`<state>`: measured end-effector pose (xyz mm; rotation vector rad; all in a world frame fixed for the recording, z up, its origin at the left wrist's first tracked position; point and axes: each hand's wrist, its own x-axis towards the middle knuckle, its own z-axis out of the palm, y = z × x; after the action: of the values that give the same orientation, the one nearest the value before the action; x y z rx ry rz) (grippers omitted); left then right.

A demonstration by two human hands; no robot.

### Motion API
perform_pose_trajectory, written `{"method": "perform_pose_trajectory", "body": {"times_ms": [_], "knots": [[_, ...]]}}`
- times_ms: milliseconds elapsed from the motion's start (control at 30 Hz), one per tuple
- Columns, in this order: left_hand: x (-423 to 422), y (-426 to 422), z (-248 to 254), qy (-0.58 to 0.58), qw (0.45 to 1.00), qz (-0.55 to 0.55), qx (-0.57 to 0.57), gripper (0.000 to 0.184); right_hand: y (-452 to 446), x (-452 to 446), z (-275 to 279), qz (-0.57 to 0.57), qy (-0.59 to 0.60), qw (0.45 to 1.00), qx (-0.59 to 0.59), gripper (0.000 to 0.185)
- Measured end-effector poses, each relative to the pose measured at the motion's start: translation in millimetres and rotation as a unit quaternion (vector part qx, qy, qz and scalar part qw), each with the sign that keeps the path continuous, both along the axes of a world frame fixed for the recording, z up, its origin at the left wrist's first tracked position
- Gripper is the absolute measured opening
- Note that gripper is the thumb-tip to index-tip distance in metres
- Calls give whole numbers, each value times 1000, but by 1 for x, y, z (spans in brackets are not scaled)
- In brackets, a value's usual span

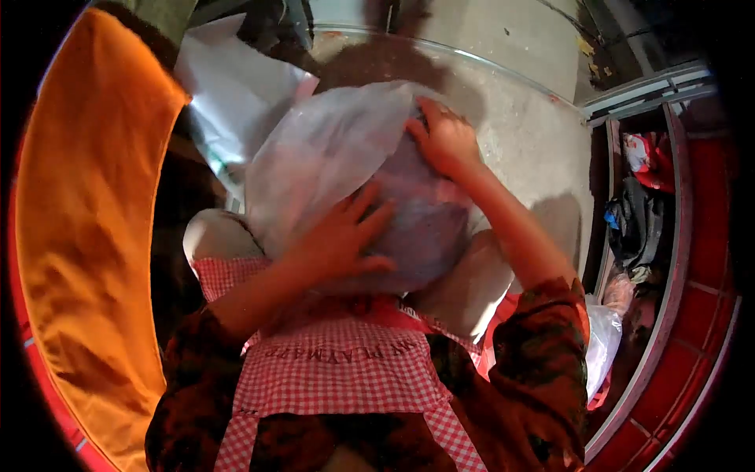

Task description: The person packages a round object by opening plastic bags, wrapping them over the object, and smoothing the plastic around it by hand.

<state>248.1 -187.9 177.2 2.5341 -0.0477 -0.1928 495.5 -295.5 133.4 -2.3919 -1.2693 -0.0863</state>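
a: where is the big plastic bag [330, 149]?
b: in front of the body, between the two knees, just past the checked apron [338, 374]. its whitish film is see-through enough to show something darker within, though i can't tell what.
a: why there, do you think?
b: i'd judge that the knees act as side walls. a soft, bulging bag would slump on its own, and in that spot both arms reach it without stretching.
a: and the left hand [342, 236]?
b: it lies over the near part of the bag, fingers spread wide, a bit blurred. it looks laid on rather than gripping; a broad palm would press loose film down without tearing it.
a: the right hand [448, 141]?
b: at the far right edge of the bag, fingers bent, thumb and forefinger a little apart. whether film is pinched there i cannot tell. that hold would suit controlling the edge while the other hand steadies the middle.
a: what's around?
b: an orange cloth [90, 212] at the left, a white sheet [236, 86] beyond the bag on that side, and bare floor [523, 118] ahead. at the right, a dark bundle [637, 224] sits in a narrow compartment, apart from the hands, perhaps to leave elbow room.
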Motion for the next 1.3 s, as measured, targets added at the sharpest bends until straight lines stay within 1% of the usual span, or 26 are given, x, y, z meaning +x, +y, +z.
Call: {"method": "perform_pose_trajectory", "body": {"times_ms": [33, 133, 167, 200, 267, 300, 333, 367, 400, 433, 467, 533, 633, 667, 733, 833, 933, 967, 1067, 1100, 1167, 1200, 1267, 1300], "knots": [[-20, -2, 2, 28, 998, 42, -27, 89, 1, -1, 1, -6, 1, 1000, -13, 47], [-61, 3, 21, 145, 972, 183, -38, 81, 4, -1, 9, -18, -8, 999, -45, 49], [-74, 11, 19, 96, 976, 191, -46, 78, 4, -3, 9, -18, -11, 998, -58, 50], [-88, 20, 10, 46, 977, 200, -55, 76, 4, -1, 5, -14, -14, 999, -44, 52], [-109, 39, -14, 7, 941, 270, -205, 69, 3, 2, -4, -5, -18, 1000, -20, 55], [-108, 55, -29, 15, 883, 322, -342, 64, 3, 1, 0, -3, -22, 999, -26, 53], [-109, 69, -45, 24, 803, 364, -471, 59, 3, -1, 4, -4, -25, 999, -32, 51], [-117, 80, -67, 41, 741, 384, -550, 55, 2, -4, 6, -4, -27, 999, -38, 50], [-125, 89, -89, 57, 670, 400, -623, 50, 2, -4, 5, -2, -15, 999, -51, 52], [-124, 94, -90, 71, 594, 409, -689, 45, 4, 0, 3, 0, -4, 998, -61, 54], [-117, 98, -90, 88, 641, 417, -638, 43, 6, 2, 4, -1, 6, 998, -68, 56], [-93, 93, -72, 123, 721, 431, -529, 38, 6, 0, 5, -5, -1, 998, -68, 57], [-67, 112, -41, 33, 786, 404, -466, 39, 5, 0, 3, -11, -12, 997, -79, 57], [-60, 105, -11, 2, 769, 410, -490, 36, 6, 0, 2, -12, -15, 997, -80, 58], [-52, 109, -16, -55, 795, 375, -473, 33, 5, 0, 3, 0, -20, 998, -62, 58], [-37, 99, -19, -159, 786, 395, -450, 33, 5, 2, 0, -3, -25, 998, -51, 56], [-26, 88, -19, -97, 793, 443, -408, 31, 2, 1, 1, -3, -14, 999, -51, 55], [-32, 98, -45, -74, 820, 424, -377, 20, 3, 2, 2, 0, -9, 999, -51, 55], [-57, 120, -79, -50, 889, 339, -304, 13, 3, 3, -10, -14, -39, 999, -10, 55], [-62, 111, -65, -70, 900, 361, -237, 8, 2, 4, -12, -8, -43, 999, -8, 55], [-86, 107, -71, -4, 926, 350, -145, 6, 2, 7, -16, 7, -51, 999, -4, 56], [-93, 105, -68, 28, 934, 342, -97, 5, 2, 6, -10, 2, -42, 999, -26, 56], [-102, 101, -61, 93, 921, 336, -172, 5, 5, 2, 4, -5, -22, 997, -70, 56], [-103, 98, -52, 125, 912, 330, -208, 5, 6, 2, 1, -2, -26, 998, -57, 57]]}}
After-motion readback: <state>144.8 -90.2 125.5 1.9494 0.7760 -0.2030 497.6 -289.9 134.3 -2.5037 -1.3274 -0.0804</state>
